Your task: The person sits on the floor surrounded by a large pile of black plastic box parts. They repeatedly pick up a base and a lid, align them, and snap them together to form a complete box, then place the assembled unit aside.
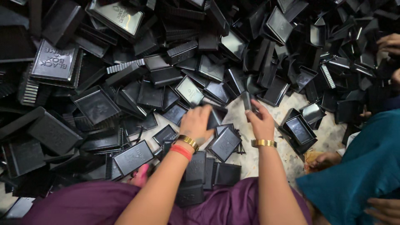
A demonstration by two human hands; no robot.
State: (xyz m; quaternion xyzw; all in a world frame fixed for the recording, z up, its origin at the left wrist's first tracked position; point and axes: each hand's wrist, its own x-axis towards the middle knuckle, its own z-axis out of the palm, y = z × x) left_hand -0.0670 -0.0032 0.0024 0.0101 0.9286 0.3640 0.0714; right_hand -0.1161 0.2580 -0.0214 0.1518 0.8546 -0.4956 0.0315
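Head view: left hand (196,121) has its grip closed over a small black rectangular plastic tray (216,116) at the near edge of the heap; fingers curl on top, tray half hidden under them. Right hand (260,121) pinches a thin dark plastic piece (246,101), held edge-on, thumb & fingers clamped on it, just above the floor. Both wrists carry gold bangles; left also has a red thread band (181,151).

Risks, as I judge them: the thin piece is held by its edge only, so it could slip or twist out w/ a quick move. The big heap of black plastic trays and lids (137,75) slopes toward the hands; pulling one from the bottom edge may bring neighbours sliding down. Everything is the same glossy black, so mixing up parts is easy.

Surface: pale speckled stone floor (258,160), bare only in a small patch between the hands and knees. No desk. The person sits on the floor in purple cloth (83,204). At right, another person in teal cloth (366,166), their hand (391,43) near the heap. Rest of room not visible.
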